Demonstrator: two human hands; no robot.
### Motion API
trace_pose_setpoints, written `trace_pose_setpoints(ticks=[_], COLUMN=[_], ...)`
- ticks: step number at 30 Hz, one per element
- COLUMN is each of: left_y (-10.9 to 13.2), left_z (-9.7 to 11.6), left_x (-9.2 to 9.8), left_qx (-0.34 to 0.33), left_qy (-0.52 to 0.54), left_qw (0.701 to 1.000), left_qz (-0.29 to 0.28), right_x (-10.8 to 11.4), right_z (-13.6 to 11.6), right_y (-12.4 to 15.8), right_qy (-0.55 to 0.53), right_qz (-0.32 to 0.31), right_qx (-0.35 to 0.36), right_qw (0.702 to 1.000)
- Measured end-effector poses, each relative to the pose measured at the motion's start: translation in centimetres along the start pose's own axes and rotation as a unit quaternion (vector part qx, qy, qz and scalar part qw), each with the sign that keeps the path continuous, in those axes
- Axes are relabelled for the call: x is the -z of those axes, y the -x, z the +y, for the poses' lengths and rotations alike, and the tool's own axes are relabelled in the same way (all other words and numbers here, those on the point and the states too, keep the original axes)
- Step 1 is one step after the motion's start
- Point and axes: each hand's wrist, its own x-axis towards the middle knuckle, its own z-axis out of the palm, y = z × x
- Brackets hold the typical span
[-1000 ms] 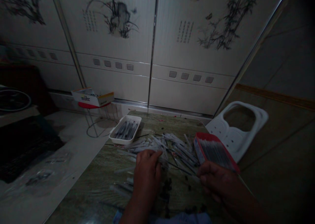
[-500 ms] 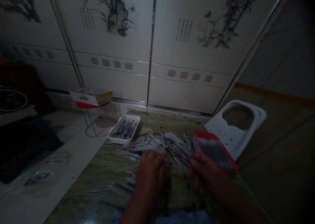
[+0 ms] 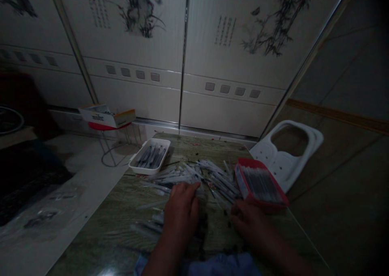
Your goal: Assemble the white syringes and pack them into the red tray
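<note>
My left hand (image 3: 181, 207) is over the near edge of a loose heap of slim, pale, pen-like tubes (image 3: 179, 174). One finger points right, while the others are curled and mostly hidden below it. Lower and to the right, my right hand (image 3: 247, 219) has its fingers pressed together beside the heap's right end, just in front of a red basket (image 3: 285, 197). Whatever either hand grips is too dark to make out. Packed upright in the basket are many dark-filled tubes (image 3: 263, 185). More pale tubes (image 3: 146, 229) lie left of my left wrist.
A white tray (image 3: 131, 164) of dark pens stands at the table's (image 3: 106, 223) far left. Behind it, an open box (image 3: 101, 117) sits on a red stool (image 3: 94, 126). A white plastic chair (image 3: 299, 166) stands beyond the basket. Small black bits (image 3: 229, 224) lie near my right hand.
My right hand has moved down slightly, closer to the table, and its fingers have drawn together. My left hand stays by the heap. The whole view has shifted a little.
</note>
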Motion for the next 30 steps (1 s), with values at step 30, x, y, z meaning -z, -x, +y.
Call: trace_pose_setpoints(ticks=[30], left_y=[0.0], left_z=[0.2], left_x=[0.1], left_qx=[0.014], left_qy=[-0.006], left_qw=[1.0], left_qz=[-0.002], right_x=[0.0], right_z=[-4.0], right_y=[-1.5], right_qy=[-0.267], right_qz=[-0.026], right_qx=[-0.064], right_qw=[0.961])
